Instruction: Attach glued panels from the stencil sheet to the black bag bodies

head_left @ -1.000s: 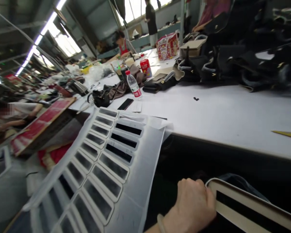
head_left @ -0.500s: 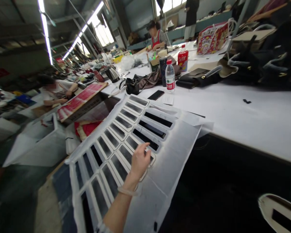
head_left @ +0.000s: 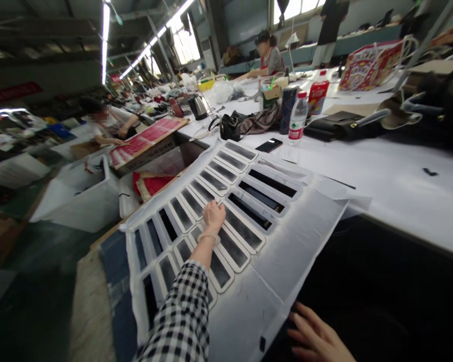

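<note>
My left hand (head_left: 214, 215), in a black-and-white checked sleeve with a pale bracelet at the wrist, rests at the upper ends of the dark panels with white rims (head_left: 245, 229). Its fingers are curled down; whatever lies under the fingertips is hidden. These panels lie in two slanted rows on a translucent white sheet (head_left: 272, 271) over a board. Beyond the hand are several bare black strips (head_left: 262, 198) on the same sheet. My right hand (head_left: 317, 334) is at the lower right, fingers apart and stretched toward the sheet's near edge, with nothing visible in it.
Behind the sheet, a phone (head_left: 269, 145), a water bottle (head_left: 298, 120), a red bottle (head_left: 318, 93) and a black bag (head_left: 334, 125) stand or lie on the white table (head_left: 392, 186). White bins (head_left: 83, 206) stand left. Co-workers sit farther back.
My left hand has moved from the near ends of the panels to their far ends, its fingers now curled. My right hand has come into view. The camera view has swung left.
</note>
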Demonstrator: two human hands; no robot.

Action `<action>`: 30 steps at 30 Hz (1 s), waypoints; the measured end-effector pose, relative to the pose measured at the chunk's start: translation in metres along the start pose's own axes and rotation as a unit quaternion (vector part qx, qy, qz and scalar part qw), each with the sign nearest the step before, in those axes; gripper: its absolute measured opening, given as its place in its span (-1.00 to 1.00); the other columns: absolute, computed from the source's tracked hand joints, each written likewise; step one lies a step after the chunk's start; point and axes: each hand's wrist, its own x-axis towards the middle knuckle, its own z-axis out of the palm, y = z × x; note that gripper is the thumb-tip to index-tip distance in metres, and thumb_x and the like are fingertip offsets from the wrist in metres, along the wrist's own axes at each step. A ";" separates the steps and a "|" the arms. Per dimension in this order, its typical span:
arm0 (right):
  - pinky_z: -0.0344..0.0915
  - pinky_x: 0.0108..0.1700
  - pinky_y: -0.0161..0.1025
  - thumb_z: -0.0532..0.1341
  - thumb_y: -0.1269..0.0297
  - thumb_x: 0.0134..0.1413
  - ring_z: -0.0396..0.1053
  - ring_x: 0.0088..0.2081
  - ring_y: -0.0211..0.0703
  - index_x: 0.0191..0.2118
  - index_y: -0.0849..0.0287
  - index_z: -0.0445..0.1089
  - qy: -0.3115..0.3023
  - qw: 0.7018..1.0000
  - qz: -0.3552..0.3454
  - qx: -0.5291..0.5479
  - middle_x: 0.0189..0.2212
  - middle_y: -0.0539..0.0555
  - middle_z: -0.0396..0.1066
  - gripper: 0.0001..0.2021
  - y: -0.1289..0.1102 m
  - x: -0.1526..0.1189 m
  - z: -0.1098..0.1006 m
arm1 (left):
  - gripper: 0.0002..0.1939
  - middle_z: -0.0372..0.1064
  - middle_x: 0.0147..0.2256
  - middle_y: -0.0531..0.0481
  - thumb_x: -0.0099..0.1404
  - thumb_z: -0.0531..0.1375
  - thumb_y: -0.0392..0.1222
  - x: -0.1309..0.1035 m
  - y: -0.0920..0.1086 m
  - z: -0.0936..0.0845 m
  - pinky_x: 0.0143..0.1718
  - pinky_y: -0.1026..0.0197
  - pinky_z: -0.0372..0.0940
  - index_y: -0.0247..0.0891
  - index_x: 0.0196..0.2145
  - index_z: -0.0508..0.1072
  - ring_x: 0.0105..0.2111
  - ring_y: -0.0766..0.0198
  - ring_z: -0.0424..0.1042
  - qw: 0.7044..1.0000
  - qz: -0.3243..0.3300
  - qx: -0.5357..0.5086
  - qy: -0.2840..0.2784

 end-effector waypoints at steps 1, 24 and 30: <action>0.44 -0.06 -0.04 0.39 -0.28 -0.30 0.47 -0.02 0.21 0.16 0.14 0.36 -0.026 1.000 0.008 0.010 0.03 0.30 0.46 -0.11 -0.003 0.006 0.012 | -0.65 0.37 0.04 -0.14 0.37 0.18 -0.05 -0.002 0.002 0.002 0.03 -0.13 0.33 -0.27 0.03 0.40 0.01 0.07 0.39 1.000 -0.004 0.000 0.008; 0.43 -0.32 -0.12 0.42 -0.12 -0.25 0.54 -0.27 0.12 -0.01 0.15 0.38 0.027 0.994 -0.060 0.088 -0.30 0.16 0.56 -0.33 0.021 0.032 0.048 | -0.68 0.39 0.01 -0.13 0.37 0.19 -0.08 0.051 -0.020 -0.015 -0.04 -0.06 0.39 -0.27 0.01 0.41 -0.06 0.12 0.43 0.975 0.134 -0.029 -0.177; 0.45 -0.41 -0.10 0.34 -0.15 -0.20 0.53 -0.37 0.11 -0.09 0.19 0.41 0.046 0.992 -0.105 0.051 -0.38 0.15 0.56 -0.39 0.021 0.042 0.050 | -0.69 0.42 -0.06 -0.10 0.36 0.20 -0.06 0.073 -0.012 -0.026 -0.11 -0.01 0.41 -0.29 -0.03 0.43 -0.13 0.15 0.46 0.970 0.117 -0.014 -0.214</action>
